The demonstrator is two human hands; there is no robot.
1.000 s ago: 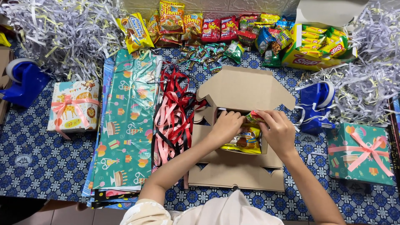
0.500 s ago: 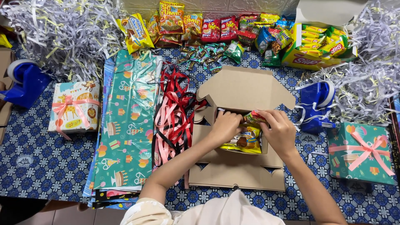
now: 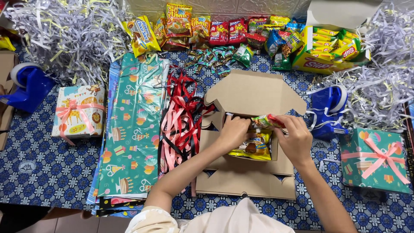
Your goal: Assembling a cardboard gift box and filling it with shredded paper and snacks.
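Note:
An open brown cardboard box [image 3: 254,92] lies in the middle of the blue patterned tablecloth, lid flap up at the back. Inside it lies a yellow snack packet [image 3: 254,146]. My left hand [image 3: 235,131] and my right hand [image 3: 295,138] are both over the box, pinching a small red and green snack packet [image 3: 267,121] between them, just above the yellow one. My left fingers reach into the box's back edge.
Red and pink ribbons [image 3: 181,116] and teal gift wrap sheets [image 3: 133,129] lie left of the box. Snack packets [image 3: 207,28] line the back, with shredded paper [image 3: 64,34] at both corners. Blue tape dispensers [image 3: 28,84] [image 3: 330,110] and two wrapped gifts [image 3: 79,112] [image 3: 375,159] flank the box.
Both hands stay over the box with the small packet; they have shifted only slightly, pressing it a little lower toward the yellow packet.

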